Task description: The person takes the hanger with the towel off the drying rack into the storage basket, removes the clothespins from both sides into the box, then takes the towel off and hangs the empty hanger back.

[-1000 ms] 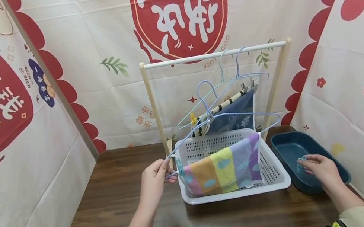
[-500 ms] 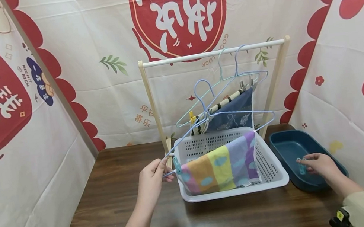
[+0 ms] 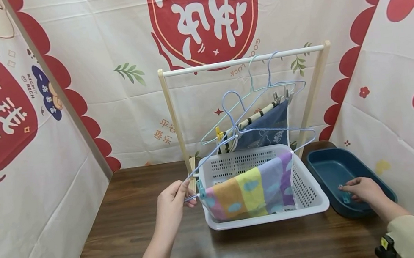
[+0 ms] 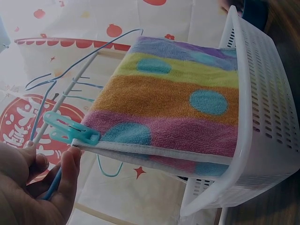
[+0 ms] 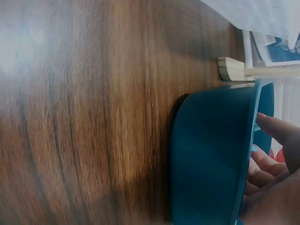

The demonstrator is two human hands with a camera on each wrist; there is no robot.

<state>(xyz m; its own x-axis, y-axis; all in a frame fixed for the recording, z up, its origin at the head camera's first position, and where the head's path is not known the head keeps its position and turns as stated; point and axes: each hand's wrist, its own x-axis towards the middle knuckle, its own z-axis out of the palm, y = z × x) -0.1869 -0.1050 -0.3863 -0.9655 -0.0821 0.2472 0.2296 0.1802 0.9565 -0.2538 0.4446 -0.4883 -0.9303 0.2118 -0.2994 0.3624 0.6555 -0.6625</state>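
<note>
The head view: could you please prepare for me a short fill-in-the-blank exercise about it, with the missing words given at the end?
1. The hand which grips the blue hanger is the person's ____ one.
2. The right hand is at the dark teal tub, which stands to the ____ of the basket.
3. The basket behind the striped towel is ____ in colour.
4. The clothespin just left of the dark blue cloth is ____ in colour.

Missing words: left; right; white; yellow.
</note>
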